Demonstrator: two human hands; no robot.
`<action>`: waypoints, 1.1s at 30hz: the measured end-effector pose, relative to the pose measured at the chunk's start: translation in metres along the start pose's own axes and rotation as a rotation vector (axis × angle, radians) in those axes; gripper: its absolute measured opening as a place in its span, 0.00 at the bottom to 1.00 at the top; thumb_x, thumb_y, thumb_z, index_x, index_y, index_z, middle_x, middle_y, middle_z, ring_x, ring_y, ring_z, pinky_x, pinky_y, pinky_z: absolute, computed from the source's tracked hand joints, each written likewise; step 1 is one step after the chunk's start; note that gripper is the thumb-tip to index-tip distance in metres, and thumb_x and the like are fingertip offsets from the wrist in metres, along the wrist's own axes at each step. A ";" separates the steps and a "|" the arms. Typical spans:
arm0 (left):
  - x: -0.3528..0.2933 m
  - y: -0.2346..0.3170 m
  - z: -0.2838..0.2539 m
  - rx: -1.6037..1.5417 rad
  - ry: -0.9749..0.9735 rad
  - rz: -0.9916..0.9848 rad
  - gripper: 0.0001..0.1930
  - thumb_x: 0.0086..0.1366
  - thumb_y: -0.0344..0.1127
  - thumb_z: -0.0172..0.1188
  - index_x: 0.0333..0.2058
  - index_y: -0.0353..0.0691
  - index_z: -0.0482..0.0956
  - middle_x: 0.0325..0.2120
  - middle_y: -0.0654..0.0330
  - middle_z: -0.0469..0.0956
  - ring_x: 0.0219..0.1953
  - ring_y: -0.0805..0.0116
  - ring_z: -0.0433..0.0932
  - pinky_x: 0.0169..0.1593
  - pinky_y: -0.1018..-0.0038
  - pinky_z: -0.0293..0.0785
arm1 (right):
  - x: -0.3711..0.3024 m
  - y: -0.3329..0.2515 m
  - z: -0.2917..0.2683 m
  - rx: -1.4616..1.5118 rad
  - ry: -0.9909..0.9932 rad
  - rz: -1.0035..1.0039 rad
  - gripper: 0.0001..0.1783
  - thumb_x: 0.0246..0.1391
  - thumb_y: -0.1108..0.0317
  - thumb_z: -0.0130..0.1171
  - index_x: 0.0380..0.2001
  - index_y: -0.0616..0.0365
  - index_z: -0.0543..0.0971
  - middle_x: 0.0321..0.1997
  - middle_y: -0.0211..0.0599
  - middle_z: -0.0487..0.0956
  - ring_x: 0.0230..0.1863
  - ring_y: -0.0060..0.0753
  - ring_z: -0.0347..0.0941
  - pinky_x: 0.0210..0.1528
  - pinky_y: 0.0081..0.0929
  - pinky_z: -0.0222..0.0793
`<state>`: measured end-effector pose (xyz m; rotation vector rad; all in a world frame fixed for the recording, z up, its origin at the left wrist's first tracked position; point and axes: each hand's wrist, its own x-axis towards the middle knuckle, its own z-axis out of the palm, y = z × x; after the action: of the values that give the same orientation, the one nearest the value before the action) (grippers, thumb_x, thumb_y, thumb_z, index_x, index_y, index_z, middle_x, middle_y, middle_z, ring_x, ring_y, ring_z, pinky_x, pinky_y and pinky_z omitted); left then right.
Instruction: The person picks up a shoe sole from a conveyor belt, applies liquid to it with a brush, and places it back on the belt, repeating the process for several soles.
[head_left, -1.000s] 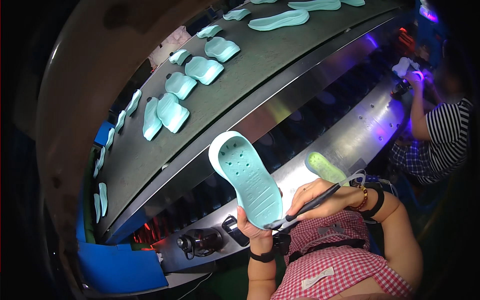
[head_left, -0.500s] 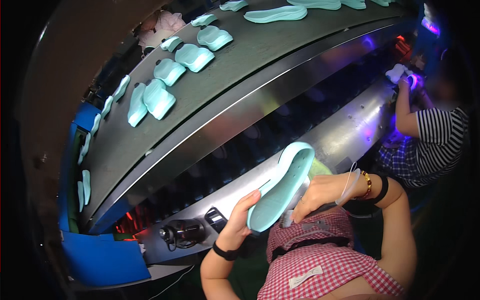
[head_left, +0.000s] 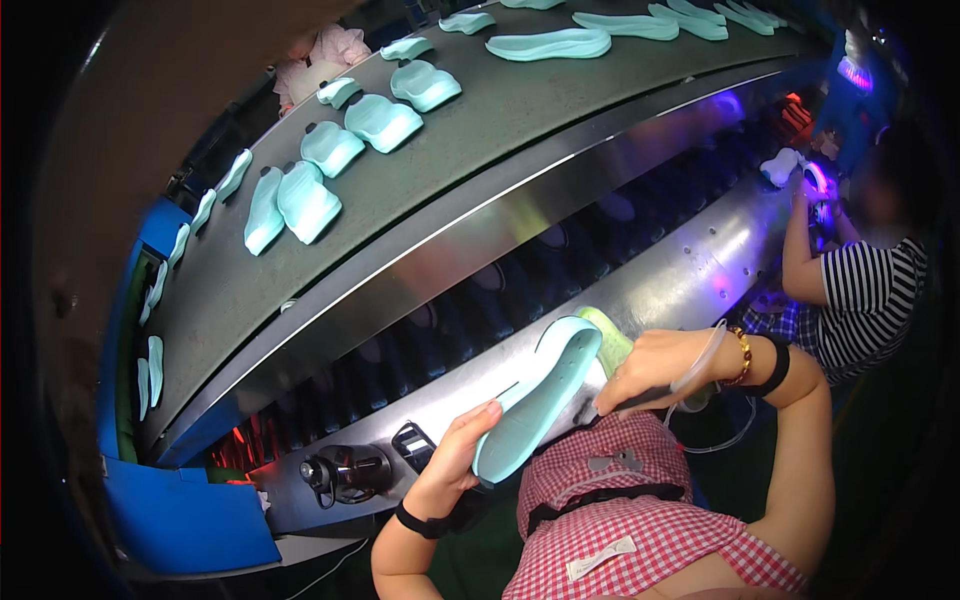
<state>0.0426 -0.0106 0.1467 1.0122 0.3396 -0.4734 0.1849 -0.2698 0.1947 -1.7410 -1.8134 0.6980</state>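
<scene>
My left hand (head_left: 462, 445) grips the heel end of a mint-green shoe sole (head_left: 540, 405), thumb on its rim. The sole is tilted, its hollow side with small holes facing up and its other end pointing away from me. My right hand (head_left: 655, 368) is closed round the dark handle of a brush (head_left: 642, 400), just right of the sole. The bristles sit close to the sole's right edge; I cannot tell whether they touch it. Behind this hand lies a light green item (head_left: 607, 338), partly hidden, its kind unclear.
A dark conveyor belt (head_left: 420, 180) carries several mint soles (head_left: 548, 45). Below it runs a metal ledge (head_left: 660, 275) with a dark bottle (head_left: 350, 472) and a phone-like black object (head_left: 413, 446). A co-worker in a striped shirt (head_left: 870, 285) works at the right; another person (head_left: 320, 60) stands across the belt.
The held sole has moved down and slightly left with my left hand. My right hand and the brush have risen slightly, uncovering more of the handle. The head view has shifted a little.
</scene>
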 end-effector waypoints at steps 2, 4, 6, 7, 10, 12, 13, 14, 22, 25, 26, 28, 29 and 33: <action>0.004 -0.008 -0.001 -0.133 -0.039 0.034 0.26 0.64 0.43 0.46 0.54 0.29 0.60 0.47 0.49 0.69 0.47 0.61 0.73 0.49 0.70 0.70 | 0.002 0.001 0.003 0.212 0.233 -0.060 0.14 0.47 0.69 0.58 0.40 0.57 0.77 0.33 0.39 0.79 0.31 0.31 0.76 0.33 0.23 0.70; 0.024 -0.027 0.004 -0.373 -0.131 0.002 0.27 0.64 0.45 0.43 0.55 0.29 0.57 0.49 0.46 0.67 0.50 0.57 0.70 0.53 0.65 0.67 | 0.005 -0.001 0.018 0.408 0.272 0.120 0.13 0.47 0.70 0.59 0.39 0.58 0.78 0.30 0.37 0.79 0.25 0.26 0.74 0.28 0.20 0.69; 0.039 -0.042 0.009 -0.494 -0.156 0.008 0.28 0.64 0.44 0.42 0.56 0.29 0.55 0.51 0.46 0.65 0.51 0.54 0.68 0.54 0.61 0.66 | 0.012 0.017 0.036 0.656 0.441 0.304 0.12 0.47 0.70 0.59 0.38 0.59 0.79 0.26 0.34 0.78 0.18 0.17 0.70 0.20 0.15 0.66; 0.039 -0.046 0.010 -0.513 -0.166 0.046 0.28 0.64 0.44 0.42 0.56 0.29 0.54 0.52 0.45 0.64 0.51 0.52 0.68 0.54 0.58 0.65 | 0.011 0.030 0.045 0.689 0.565 0.292 0.12 0.48 0.70 0.59 0.37 0.59 0.79 0.24 0.33 0.77 0.16 0.15 0.68 0.17 0.12 0.63; 0.036 -0.054 -0.001 -0.568 -0.099 0.070 0.27 0.64 0.45 0.40 0.55 0.31 0.56 0.52 0.45 0.64 0.51 0.47 0.68 0.53 0.48 0.63 | 0.019 0.063 0.061 0.758 0.897 0.277 0.10 0.48 0.72 0.58 0.35 0.60 0.79 0.22 0.32 0.77 0.15 0.16 0.67 0.17 0.14 0.62; 0.037 -0.060 0.002 -0.631 -0.084 0.039 0.26 0.64 0.44 0.42 0.54 0.30 0.58 0.50 0.46 0.67 0.49 0.50 0.70 0.52 0.51 0.65 | 0.028 0.056 0.070 0.681 1.218 0.372 0.09 0.47 0.73 0.57 0.35 0.61 0.79 0.22 0.32 0.77 0.15 0.16 0.66 0.16 0.14 0.61; 0.033 -0.062 0.002 -0.597 0.068 0.042 0.25 0.64 0.44 0.43 0.53 0.29 0.59 0.49 0.46 0.68 0.48 0.51 0.70 0.52 0.52 0.66 | 0.045 0.054 0.081 0.615 1.308 0.469 0.09 0.47 0.74 0.57 0.34 0.62 0.79 0.22 0.32 0.76 0.15 0.16 0.66 0.16 0.13 0.60; 0.035 -0.057 0.007 -0.579 0.112 0.053 0.24 0.64 0.42 0.43 0.53 0.30 0.61 0.48 0.47 0.69 0.48 0.56 0.72 0.52 0.62 0.67 | 0.048 0.052 0.090 0.441 1.263 0.329 0.10 0.46 0.75 0.58 0.34 0.62 0.79 0.21 0.33 0.76 0.15 0.17 0.66 0.16 0.13 0.60; -0.091 -0.037 -0.030 -0.464 0.043 0.673 0.29 0.63 0.45 0.36 0.57 0.29 0.55 0.53 0.43 0.63 0.52 0.50 0.67 0.57 0.61 0.60 | -0.024 0.071 0.114 1.368 1.178 -0.203 0.14 0.52 0.71 0.51 0.42 0.64 0.66 0.42 0.59 0.73 0.08 0.21 0.58 0.11 0.14 0.53; -0.122 0.035 -0.023 -0.290 0.033 0.942 0.32 0.60 0.49 0.37 0.56 0.29 0.55 0.51 0.44 0.65 0.50 0.50 0.69 0.52 0.56 0.66 | -0.025 0.092 0.126 1.481 1.219 -0.073 0.13 0.52 0.71 0.50 0.41 0.63 0.67 0.42 0.58 0.73 0.09 0.21 0.59 0.13 0.15 0.55; -0.133 0.053 -0.037 -0.237 0.417 1.067 0.32 0.60 0.52 0.37 0.55 0.32 0.59 0.47 0.46 0.70 0.46 0.49 0.72 0.45 0.49 0.69 | -0.022 0.092 0.126 1.516 1.212 -0.064 0.12 0.54 0.71 0.48 0.42 0.63 0.67 0.43 0.55 0.74 0.09 0.21 0.59 0.14 0.18 0.55; -0.153 0.108 -0.080 -0.411 0.303 1.173 0.29 0.61 0.54 0.41 0.49 0.34 0.67 0.42 0.46 0.72 0.40 0.45 0.74 0.38 0.47 0.72 | -0.009 0.093 0.123 1.566 1.243 -0.055 0.12 0.54 0.72 0.47 0.42 0.62 0.68 0.43 0.54 0.74 0.09 0.21 0.59 0.15 0.18 0.56; -0.159 0.133 -0.107 -0.355 0.125 1.247 0.27 0.62 0.51 0.42 0.51 0.34 0.64 0.46 0.45 0.69 0.49 0.47 0.69 0.49 0.49 0.67 | -0.007 0.092 0.122 1.614 1.260 -0.031 0.12 0.55 0.72 0.46 0.43 0.62 0.69 0.43 0.52 0.74 0.09 0.21 0.59 0.16 0.19 0.56; -0.179 0.198 -0.188 -1.136 0.547 1.351 0.32 0.64 0.51 0.38 0.59 0.33 0.47 0.58 0.45 0.52 0.60 0.47 0.53 0.60 0.50 0.52 | 0.001 0.090 0.126 1.683 1.248 0.014 0.11 0.53 0.73 0.48 0.41 0.60 0.71 0.43 0.50 0.74 0.12 0.21 0.61 0.18 0.19 0.58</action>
<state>-0.0155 0.2799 0.2834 0.0530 0.2642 1.1535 0.1645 -0.2664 0.0414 -0.5652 -0.0321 0.5434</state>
